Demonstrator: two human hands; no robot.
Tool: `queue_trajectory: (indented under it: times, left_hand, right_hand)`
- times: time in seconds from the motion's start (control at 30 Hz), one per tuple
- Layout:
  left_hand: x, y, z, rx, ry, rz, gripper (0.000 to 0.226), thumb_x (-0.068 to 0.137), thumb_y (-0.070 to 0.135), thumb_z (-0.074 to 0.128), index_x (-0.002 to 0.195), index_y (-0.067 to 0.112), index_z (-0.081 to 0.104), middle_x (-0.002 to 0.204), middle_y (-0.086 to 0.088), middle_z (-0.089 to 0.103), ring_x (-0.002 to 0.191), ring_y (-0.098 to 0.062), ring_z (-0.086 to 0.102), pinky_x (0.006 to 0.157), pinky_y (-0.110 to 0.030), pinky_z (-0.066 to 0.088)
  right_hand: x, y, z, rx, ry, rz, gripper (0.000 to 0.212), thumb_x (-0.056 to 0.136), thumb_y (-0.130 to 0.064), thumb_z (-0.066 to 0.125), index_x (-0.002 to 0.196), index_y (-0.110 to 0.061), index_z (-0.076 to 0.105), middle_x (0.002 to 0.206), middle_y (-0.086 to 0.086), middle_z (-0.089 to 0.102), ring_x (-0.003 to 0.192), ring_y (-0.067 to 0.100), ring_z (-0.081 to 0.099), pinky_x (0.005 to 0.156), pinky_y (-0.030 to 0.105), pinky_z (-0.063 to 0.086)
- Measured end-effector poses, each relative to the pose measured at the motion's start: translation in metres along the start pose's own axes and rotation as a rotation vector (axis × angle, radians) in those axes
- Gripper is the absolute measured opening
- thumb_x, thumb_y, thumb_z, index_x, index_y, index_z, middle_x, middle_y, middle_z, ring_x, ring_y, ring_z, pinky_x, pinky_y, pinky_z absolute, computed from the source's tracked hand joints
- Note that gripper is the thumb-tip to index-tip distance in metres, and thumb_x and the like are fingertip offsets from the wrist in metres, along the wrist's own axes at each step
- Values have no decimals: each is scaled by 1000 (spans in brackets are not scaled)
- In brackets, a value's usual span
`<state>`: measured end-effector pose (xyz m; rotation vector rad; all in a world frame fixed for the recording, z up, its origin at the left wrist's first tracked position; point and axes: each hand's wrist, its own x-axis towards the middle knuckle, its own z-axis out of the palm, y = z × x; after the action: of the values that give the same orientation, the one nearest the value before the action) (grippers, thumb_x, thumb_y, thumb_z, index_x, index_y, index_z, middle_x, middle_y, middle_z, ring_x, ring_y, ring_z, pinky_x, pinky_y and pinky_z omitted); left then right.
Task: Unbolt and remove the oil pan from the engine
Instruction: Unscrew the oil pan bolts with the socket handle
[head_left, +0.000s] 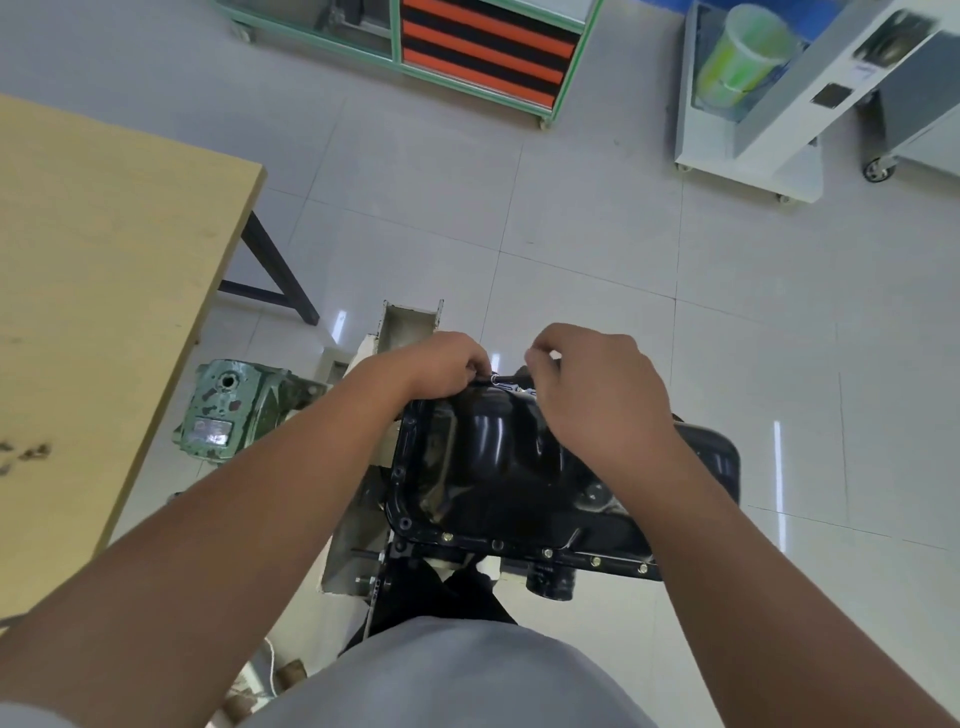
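The black oil pan (498, 457) sits bolted on the engine, low in the middle of the head view. Several gold bolts (595, 561) line its near flange. Both of my hands are at the pan's far rim. My left hand (447, 364) has its fingers curled down at the rim and pinches one end of a small dark tool (508, 377). My right hand (597, 395) is curled over the tool's other end. What the tool sits on is hidden under my fingers.
The engine hangs on a white stand (410, 322) with a green gearbox (234, 405) to its left. A wooden table (104, 270) fills the left side. A black oil filter (551, 582) hangs under the near flange. Wheeled cabinets (748, 156) stand on the tiled floor far behind.
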<state>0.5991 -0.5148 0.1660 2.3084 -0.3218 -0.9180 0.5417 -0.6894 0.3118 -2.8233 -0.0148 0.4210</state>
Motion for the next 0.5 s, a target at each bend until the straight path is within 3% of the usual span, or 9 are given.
queue_trajectory:
  times: [0.13,0.27,0.37,0.43,0.5]
  left_hand:
    - [1,0,1,17,8,-18,27,101,5,53,112,20,72,111,2,66,102,-16,59,91,-31,47]
    - [0,3,0,16,-1,-40,26,100,5,54,94,29,65,114,1,69,103,-16,61,94,-37,50]
    - [-2,8,-2,19,6,-61,22,101,6,56,102,25,67,116,-1,68,109,-19,62,100,-39,51]
    - [-3,10,-3,27,15,-80,20,101,7,56,102,24,68,114,-2,68,105,-20,62,96,-37,51]
    - [-3,12,-3,29,19,-92,19,100,7,57,98,22,68,111,-3,68,101,-19,61,90,-34,50]
  right_hand:
    - [-2,1,-3,15,-37,-108,28,95,-20,62,120,-34,66,110,-8,64,102,21,60,79,35,49]
    - [4,2,-5,36,-60,-18,32,102,-48,49,115,-24,66,101,4,69,92,29,64,76,39,53]
    - [7,4,-9,23,-59,-73,17,101,-33,55,114,-28,66,101,1,68,90,27,64,77,39,55]
    - [6,5,-12,-5,-78,-170,28,94,-17,64,118,-31,65,103,-7,62,99,22,61,81,39,53]
    - [5,5,-13,22,-90,-165,28,93,-24,67,120,-30,64,101,-10,62,102,21,61,81,38,53]
